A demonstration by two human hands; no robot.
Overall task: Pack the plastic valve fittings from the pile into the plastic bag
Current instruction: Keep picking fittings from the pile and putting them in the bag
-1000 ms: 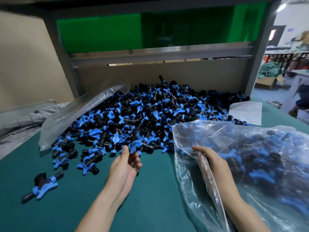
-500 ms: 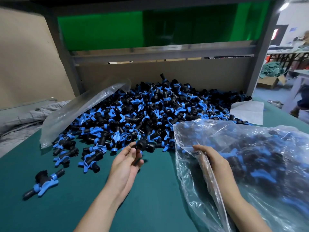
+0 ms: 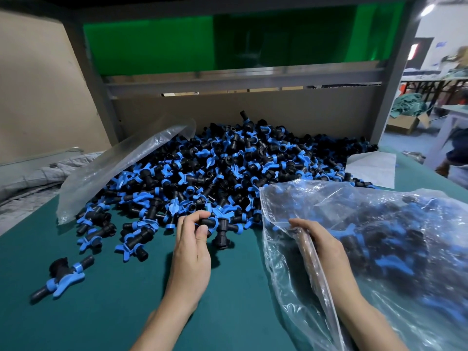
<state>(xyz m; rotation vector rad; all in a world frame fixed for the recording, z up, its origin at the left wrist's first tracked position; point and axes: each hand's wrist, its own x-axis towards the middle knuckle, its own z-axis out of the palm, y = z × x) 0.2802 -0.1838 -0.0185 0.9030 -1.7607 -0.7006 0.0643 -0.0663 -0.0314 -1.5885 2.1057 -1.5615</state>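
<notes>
On the green table top (image 3: 106, 317), the big pile of black-and-blue plastic valve fittings (image 3: 228, 168) is lying at the back. Beside it, the clear plastic bag (image 3: 385, 254) is already holding many fittings. The right hand (image 3: 321, 245) is gripping its mouth edge and, I think, should be pulling it wide. The left hand (image 3: 192, 249) is pinching one black-and-blue fitting (image 3: 220, 228) at the pile's near edge.

Teal bench top (image 3: 101, 312) w/ grey metal frame (image 3: 391, 84) at the back: green panel (image 3: 152, 46) up top, beige board (image 3: 291, 110) below. Beige side panel (image 3: 38, 84) on the left. To the right (blurry) a white wall (image 3: 445, 24), a ceiling light (image 3: 428, 8), another table (image 3: 455, 111) & an open cardboard box (image 3: 405, 124).
</notes>
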